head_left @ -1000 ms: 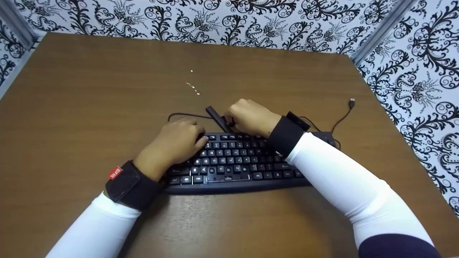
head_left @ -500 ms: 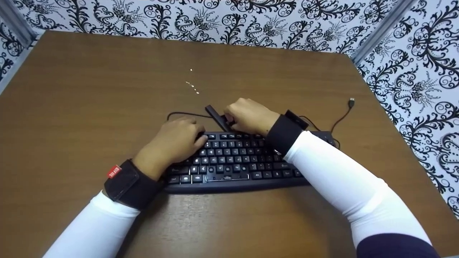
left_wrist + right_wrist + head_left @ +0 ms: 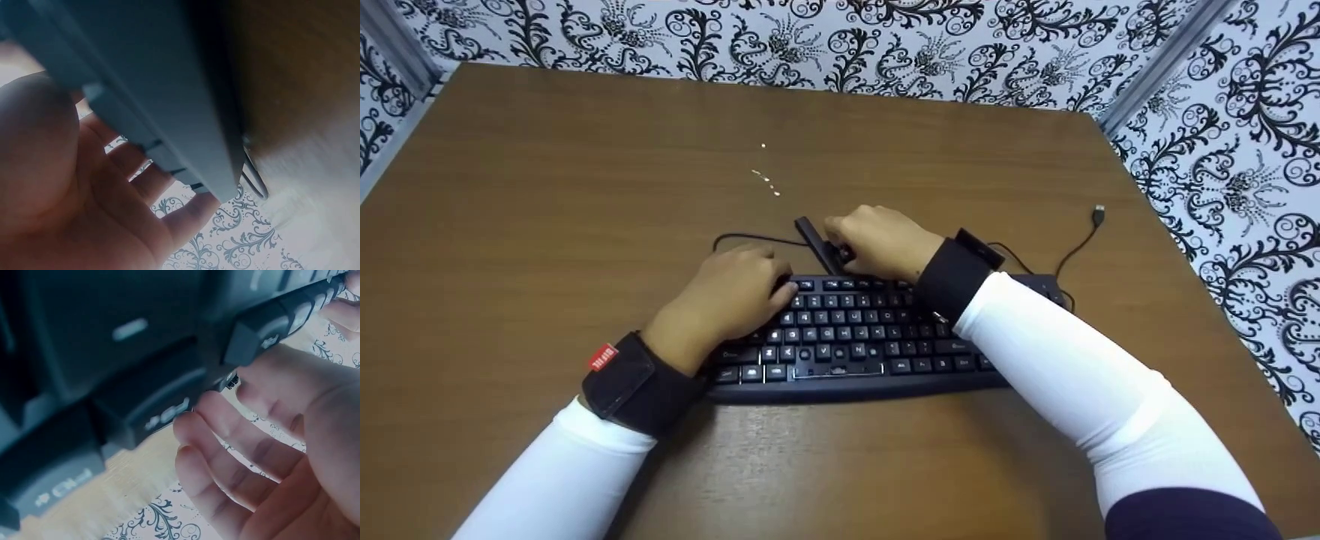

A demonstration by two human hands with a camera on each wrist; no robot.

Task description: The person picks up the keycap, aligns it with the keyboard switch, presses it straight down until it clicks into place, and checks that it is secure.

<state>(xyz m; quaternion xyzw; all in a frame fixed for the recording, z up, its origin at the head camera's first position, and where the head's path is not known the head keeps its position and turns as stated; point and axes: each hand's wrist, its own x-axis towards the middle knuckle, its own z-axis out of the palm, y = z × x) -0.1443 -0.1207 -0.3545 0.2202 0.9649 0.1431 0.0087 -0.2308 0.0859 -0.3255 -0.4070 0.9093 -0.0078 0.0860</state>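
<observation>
A black keyboard (image 3: 840, 337) lies flat on the wooden table in the head view. My left hand (image 3: 727, 292) holds its left end, thumb on the keys and fingers over the back edge. In the left wrist view, those fingers (image 3: 132, 160) lie behind the keyboard's edge. At the keyboard's back edge, my right hand (image 3: 885, 240) has curled fingers and pinches a narrow black bar (image 3: 819, 246) that slants up to the left. Its exact kind is hidden by the hand. In the right wrist view, the right fingertips (image 3: 194, 430) are close to the row of function keys (image 3: 157, 399).
The keyboard's cable (image 3: 757, 238) runs behind it, and a USB plug (image 3: 1099, 216) lies at the right. Small white specks (image 3: 766, 180) are scattered beyond the hands. Patterned walls (image 3: 780, 45) border the table (image 3: 585, 165) at the back and right.
The fingers of my right hand shift slightly around the black bar. My left hand and the keyboard hold their place.
</observation>
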